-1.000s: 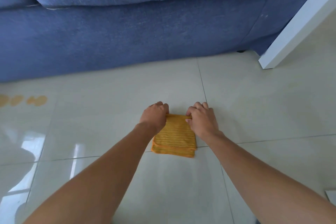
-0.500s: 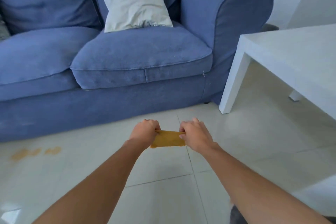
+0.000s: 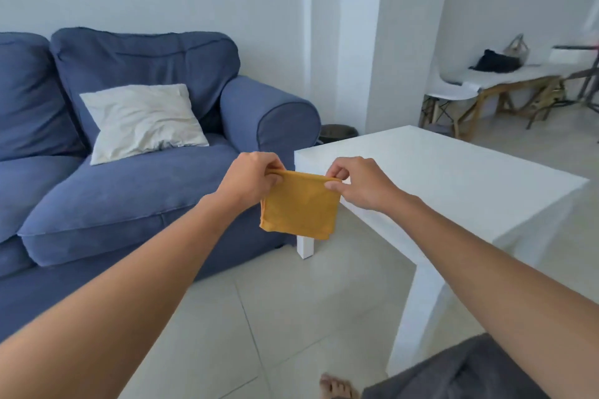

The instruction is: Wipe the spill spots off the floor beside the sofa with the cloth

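Observation:
A folded orange cloth (image 3: 299, 207) hangs in the air in front of me, between the sofa and the white table. My left hand (image 3: 251, 180) pinches its top left corner. The top right corner is pinched by my right hand (image 3: 358, 183). The cloth hangs flat below the fingers, well above the pale tiled floor (image 3: 265, 311). The blue sofa (image 3: 136, 178) fills the left side. No spill spots show on the floor in this view.
A white low table (image 3: 460, 178) stands at the right, its near leg (image 3: 418, 304) close to my right arm. A white cushion (image 3: 142, 120) lies on the sofa seat. My bare foot (image 3: 338, 387) is at the bottom. A desk with bags (image 3: 505, 73) stands far right.
Both hands lifted the folded cloth off the floor and up to chest height. The view rose from the floor to the room, and the orange spots at the left left the frame.

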`<control>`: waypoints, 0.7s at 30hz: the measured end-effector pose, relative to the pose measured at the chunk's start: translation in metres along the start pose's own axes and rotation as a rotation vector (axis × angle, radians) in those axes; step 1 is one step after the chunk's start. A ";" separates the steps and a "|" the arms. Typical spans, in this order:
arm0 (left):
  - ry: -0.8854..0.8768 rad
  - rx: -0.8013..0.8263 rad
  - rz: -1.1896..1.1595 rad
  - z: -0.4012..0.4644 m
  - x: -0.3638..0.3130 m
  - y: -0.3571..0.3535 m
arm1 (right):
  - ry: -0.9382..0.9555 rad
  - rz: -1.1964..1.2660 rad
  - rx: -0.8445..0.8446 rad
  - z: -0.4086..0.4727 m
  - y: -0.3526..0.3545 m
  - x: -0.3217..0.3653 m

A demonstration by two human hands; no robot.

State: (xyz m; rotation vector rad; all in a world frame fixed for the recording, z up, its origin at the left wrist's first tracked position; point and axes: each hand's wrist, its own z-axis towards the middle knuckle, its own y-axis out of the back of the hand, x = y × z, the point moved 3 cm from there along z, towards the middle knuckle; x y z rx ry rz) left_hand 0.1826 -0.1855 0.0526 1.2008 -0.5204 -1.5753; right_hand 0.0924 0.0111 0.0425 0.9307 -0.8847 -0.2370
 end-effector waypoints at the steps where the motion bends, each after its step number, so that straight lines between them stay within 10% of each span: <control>1: -0.042 0.002 -0.033 0.008 -0.020 -0.002 | -0.028 0.014 -0.017 -0.005 0.021 -0.008; 13: -0.053 0.376 -0.479 0.084 -0.159 -0.123 | -0.406 0.176 -0.129 -0.055 0.145 -0.158; 21: 0.084 0.267 -0.180 0.098 -0.162 -0.214 | -0.506 0.107 -0.433 -0.037 0.111 -0.212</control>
